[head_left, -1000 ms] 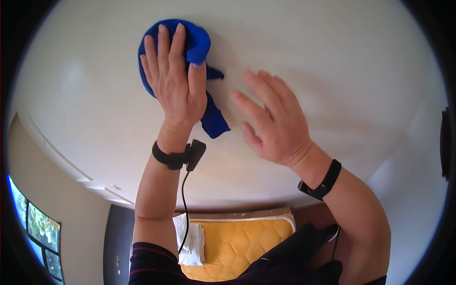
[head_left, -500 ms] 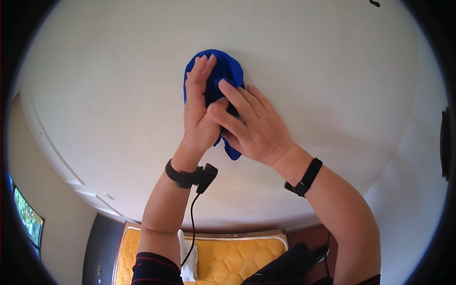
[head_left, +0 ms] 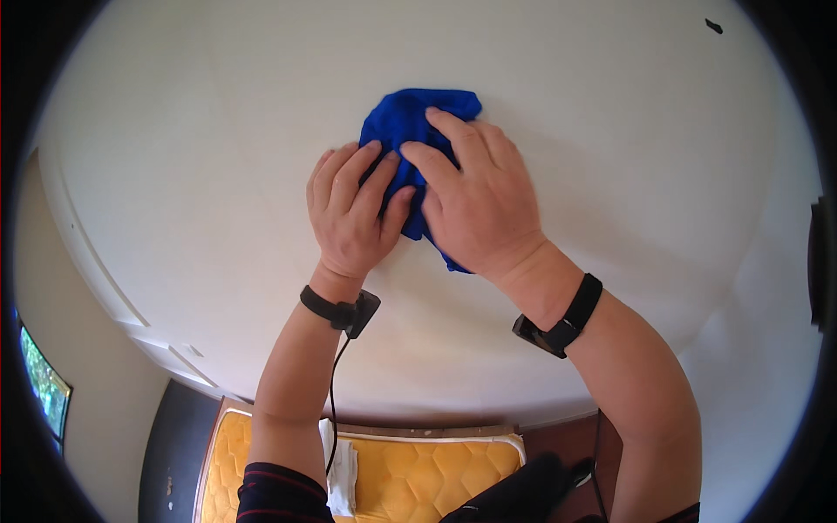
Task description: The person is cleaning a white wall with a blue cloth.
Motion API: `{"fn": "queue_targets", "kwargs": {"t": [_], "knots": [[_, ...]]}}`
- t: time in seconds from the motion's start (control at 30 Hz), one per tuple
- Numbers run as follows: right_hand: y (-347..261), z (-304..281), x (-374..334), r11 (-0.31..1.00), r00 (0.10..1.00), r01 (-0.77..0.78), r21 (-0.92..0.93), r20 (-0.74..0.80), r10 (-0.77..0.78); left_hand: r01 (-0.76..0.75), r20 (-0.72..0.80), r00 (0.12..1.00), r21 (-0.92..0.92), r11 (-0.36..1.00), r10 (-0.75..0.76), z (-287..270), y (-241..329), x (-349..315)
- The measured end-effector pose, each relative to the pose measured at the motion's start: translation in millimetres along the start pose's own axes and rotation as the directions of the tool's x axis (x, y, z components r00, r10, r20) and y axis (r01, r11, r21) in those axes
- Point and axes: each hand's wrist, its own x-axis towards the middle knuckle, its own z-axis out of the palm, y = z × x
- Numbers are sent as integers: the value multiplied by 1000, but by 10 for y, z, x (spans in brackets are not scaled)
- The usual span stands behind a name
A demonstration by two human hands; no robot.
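Note:
A crumpled blue cloth (head_left: 405, 118) lies bunched against the white wall (head_left: 218, 192) in front of me. From its left side, my left hand (head_left: 351, 209) curls over the cloth, its fingertips and thumb pinching the left and lower edge. My right hand (head_left: 484, 192) covers the right part, with bent fingers gripping and pressing it to the wall. A loose corner of the cloth pokes out below my right palm. What lies under that palm is hidden.
Below stands a bed frame with a yellow quilted mattress (head_left: 414, 475), with a folded white cloth (head_left: 343, 479) on it. A window (head_left: 45, 383) is at the lower left. A small dark mark (head_left: 714, 26) shows at the upper right. A black cable (head_left: 333, 405) hangs from my left wrist strap.
My hands have moved apart, the left down and leftward, the right up and rightward. The cloth has shifted right and been refolded, its top right corner now spread out.

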Motion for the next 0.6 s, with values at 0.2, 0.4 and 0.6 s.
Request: {"fn": "queue_targets", "kwargs": {"t": [0.2, 0.4, 0.6], "knots": [[-150, 113, -183, 998, 999, 29, 51, 20, -30, -42, -52, 998, -235, 971, 30, 36, -185, -19], [180, 203, 71, 950, 978, 194, -247, -33, -208, -13, -111, 994, -255, 967, -16, 30, -129, 3], [300, 224, 452, 930, 887, 362, -60, -283, -364, -20, -86, 996, -192, 981, 3, -21, 18, 18]]}}
